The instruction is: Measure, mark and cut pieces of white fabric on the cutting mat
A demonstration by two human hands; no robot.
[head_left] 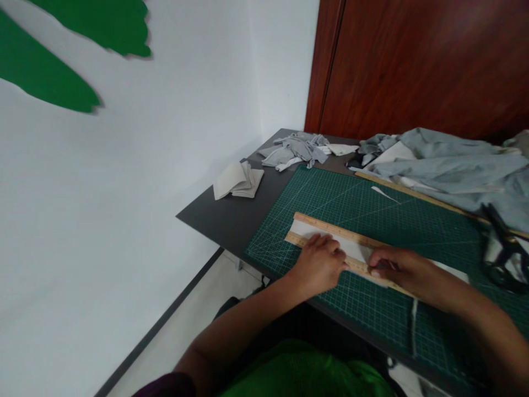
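A strip of white fabric or paper (349,246) lies on the green cutting mat (330,190), with one wooden ruler (326,226) along its far edge and another wooden ruler (296,238) along its near edge. My left hand (321,263) rests on the near ruler and the strip, its fingers bent and close together. Whether it grips the ruler or only presses on it is hard to tell. Farther right, my right hand (399,268) has thumb and forefinger drawn together at the near ruler's edge; what lies between the fingertips is too small to make out.
Black scissors (505,253) lie at the right. Grey-blue cloth (458,160) is heaped along the back beside a long wooden stick (417,194). Grey scraps (295,149) and folded off-white pieces (239,181) sit at the back left. A thin white sliver (384,193) lies on the mat.
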